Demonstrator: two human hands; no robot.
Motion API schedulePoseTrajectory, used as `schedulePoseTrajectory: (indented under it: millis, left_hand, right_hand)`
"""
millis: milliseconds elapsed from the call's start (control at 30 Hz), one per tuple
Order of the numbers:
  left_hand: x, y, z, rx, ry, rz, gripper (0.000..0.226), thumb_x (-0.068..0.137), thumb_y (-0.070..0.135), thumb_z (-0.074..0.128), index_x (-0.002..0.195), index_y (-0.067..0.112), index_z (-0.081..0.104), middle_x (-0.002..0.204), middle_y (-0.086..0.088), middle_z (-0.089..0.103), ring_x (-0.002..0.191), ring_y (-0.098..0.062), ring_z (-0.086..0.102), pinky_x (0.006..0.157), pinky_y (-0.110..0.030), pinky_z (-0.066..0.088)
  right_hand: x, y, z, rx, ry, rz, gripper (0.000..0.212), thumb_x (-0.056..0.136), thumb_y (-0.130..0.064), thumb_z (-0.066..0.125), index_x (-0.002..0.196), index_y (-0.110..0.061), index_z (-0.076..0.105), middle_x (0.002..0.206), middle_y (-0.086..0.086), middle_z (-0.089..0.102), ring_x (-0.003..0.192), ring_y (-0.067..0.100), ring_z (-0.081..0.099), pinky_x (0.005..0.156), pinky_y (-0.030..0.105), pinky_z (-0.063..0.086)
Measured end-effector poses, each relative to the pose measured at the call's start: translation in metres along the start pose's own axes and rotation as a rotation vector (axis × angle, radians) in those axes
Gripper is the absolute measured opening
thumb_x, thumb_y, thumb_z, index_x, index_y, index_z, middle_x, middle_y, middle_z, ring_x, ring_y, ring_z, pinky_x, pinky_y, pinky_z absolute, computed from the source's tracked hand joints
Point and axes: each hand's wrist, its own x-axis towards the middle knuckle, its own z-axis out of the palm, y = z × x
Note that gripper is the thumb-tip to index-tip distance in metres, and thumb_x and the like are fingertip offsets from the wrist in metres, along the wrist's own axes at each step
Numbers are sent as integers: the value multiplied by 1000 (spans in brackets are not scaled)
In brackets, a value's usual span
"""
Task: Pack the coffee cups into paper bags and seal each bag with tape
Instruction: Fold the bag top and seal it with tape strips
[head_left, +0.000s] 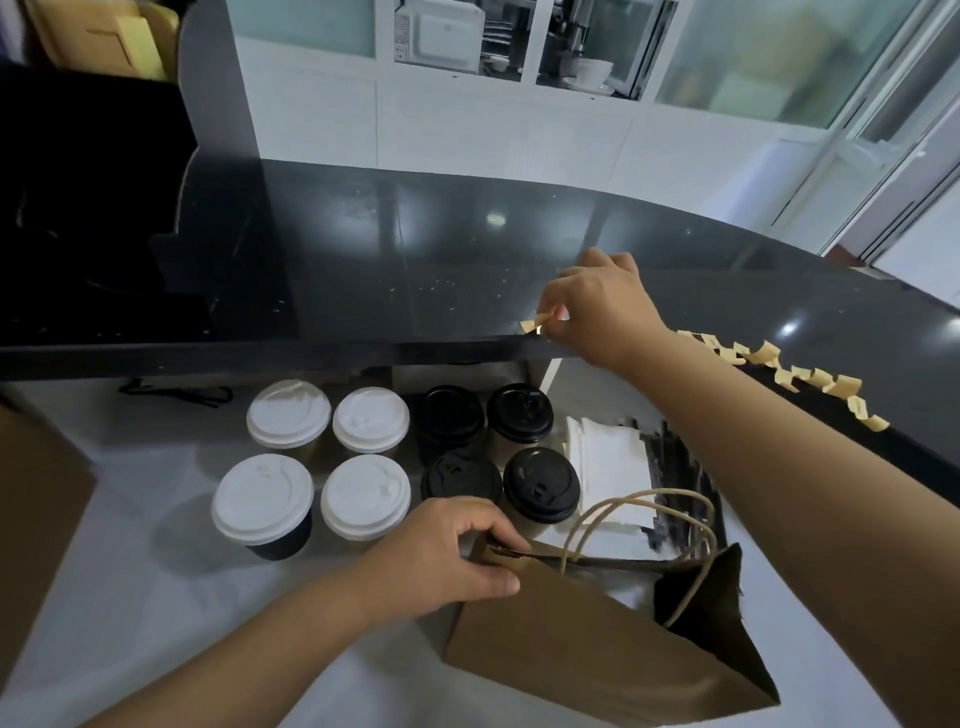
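Head view. The left hand (441, 551) is gripping the folded top edge of a brown kraft paper bag with twisted paper handles (597, 654), fingers (498, 530) curled over the near corner and thumb beneath, holding the mouth pressed closed. The bag is lying on the white lower table (156, 597), just in front of the cups, its closed mouth running left to right and its long axis pointing toward the lower right of the frame; the handles are arching up over the mouth. The right hand (608, 306) is reaching to the edge of the raised black polished counter (363, 249) and pinching a small tan strip of tape (535, 323) between thumb and fingertips; whether the strip is already free of the edge cannot be told. More tan tape strips (810, 379) are hanging in a row along the counter edge to the right. Behind the bag, four white-lidded paper cups (311, 467) and four black-lidded paper cups (498, 457) are standing upright in two blocks, beside a stack of white napkins (608, 462).

Handling, as a judgement: the tape is light, limp and sticky, so it is best held by one end; the bag is thin and creases easily, so its fold is best pinned near the centre while sealing. The lidded cups are probably light and crushable, best taken round the wall and kept upright.
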Motion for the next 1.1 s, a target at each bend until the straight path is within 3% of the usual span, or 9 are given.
schedulePoseTrajectory:
  millis: [167,300,400,567,700,833,900,1000,1100]
  left_hand:
    - [0,-1,1,-3,5,9,25,70,14,81,90,25,74,93,10,67,91,-7,64,87,-24,51]
    - [-2,-2,2,27,22,19,25,71,17,81,90,29,73,93,13,67,92,-5,64,88,-26,50]
    - [-4,-5,3,22,47,30,26,71,15,81,92,28,73,94,12,69,93,-3,63,89,-26,49]
    - [-9,-9,9,-86,91,56,26,72,8,79,91,26,75,92,6,71,91,-8,65,86,-21,50]
    - [-12,-10,14,-187,126,71,28,72,-1,78,89,21,76,93,-2,70,90,-16,66,83,-22,51]
    - [-13,-12,17,-206,146,39,32,73,3,78,88,31,76,94,6,72,92,-7,66,80,-19,50]
    - [-12,-12,18,-182,160,22,33,73,5,78,85,35,75,91,8,72,92,-7,66,80,-20,51]
    - [-13,-12,21,-287,184,-31,27,71,0,77,83,24,75,85,2,73,84,-8,66,72,-17,50]
    - [-13,-12,23,-335,197,-37,25,70,0,78,80,23,76,85,0,73,84,-8,67,74,-20,51]
  right_hand:
    - [-8,-3,0,61,44,19,8,83,-24,69,83,-17,74,85,-5,70,93,18,46,86,31,29]
    - [-16,-12,-9,323,178,171,5,77,-18,76,73,-16,74,73,-8,67,83,12,42,86,36,38]
    - [-28,-27,-32,489,242,216,11,76,-20,77,72,-28,71,65,-23,55,83,11,45,77,28,39]
    - [-79,-57,-81,610,419,132,13,78,-19,76,84,-30,73,76,-23,61,82,4,47,76,16,38]
    - [-128,-83,-88,451,503,71,9,81,-33,70,90,-32,72,81,-22,61,83,13,46,77,38,41]
    - [-175,-105,-57,228,582,37,9,83,-32,71,86,-25,77,78,-14,64,83,11,42,83,33,28]
    - [-194,-114,-33,157,568,45,11,85,-32,69,87,-25,78,77,-12,65,83,13,44,86,36,32]
    - [-211,-122,2,91,513,106,10,86,-29,68,93,-26,75,82,-10,63,87,14,46,81,48,43]
    - [-218,-124,21,31,486,120,17,89,-27,61,107,-27,60,95,-12,51,96,14,45,83,53,48]
